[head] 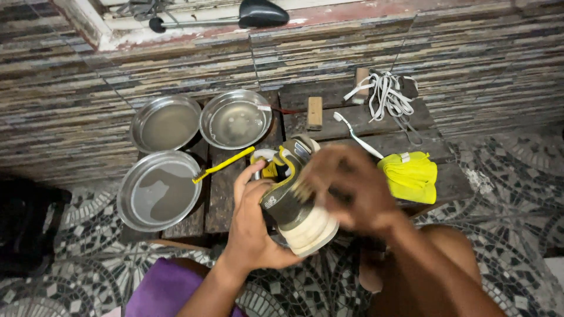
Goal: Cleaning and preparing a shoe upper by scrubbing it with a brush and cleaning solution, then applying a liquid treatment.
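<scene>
My left hand [252,226] grips an olive and yellow sneaker [291,202] from below, with its pale sole turned toward me. My right hand [346,188] is blurred with motion and lies against the side of the shoe. Bristles of a small brush [302,189] show at its fingers, against the shoe. Both hands are over the front edge of a dark wooden pallet [352,126].
Three metal bowls of water [165,124] [236,120] [158,191] sit at left, with a yellow brush [223,165] resting on one. A white toothbrush [355,135], yellow cloth [411,175], white laces [388,97] and a wooden brush [315,113] lie on the pallet. Mosaic floor surrounds it.
</scene>
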